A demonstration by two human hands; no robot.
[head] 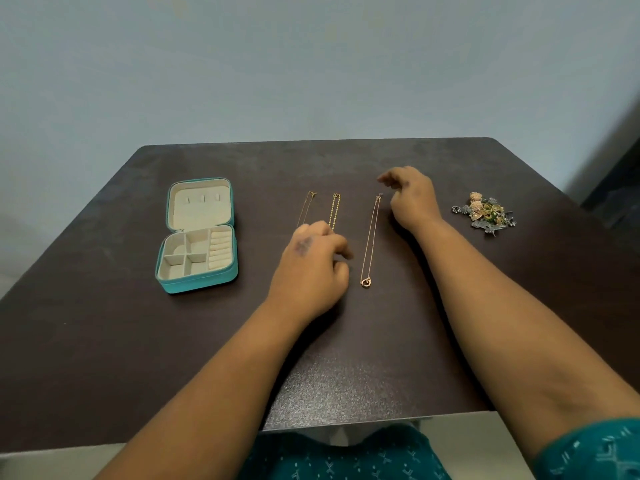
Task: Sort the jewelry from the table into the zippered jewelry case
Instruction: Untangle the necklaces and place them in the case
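— Which step were you on?
— The start. Three necklaces [370, 237] lay mid-counter, the open case [197, 237] at nine o'clock. My left hand [311, 268] and right hand [412, 195] hovered, fingers loosely curled, holding nothing.
— Next?
— Probably pinching one chain's clasp.

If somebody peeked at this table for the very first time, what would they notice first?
Probably the open teal jewelry case on the table's left side, its cream compartments empty. Next, three thin necklaces laid out in the middle, with the left hand and right hand over them. A sparkly heap of jewelry sits far right.
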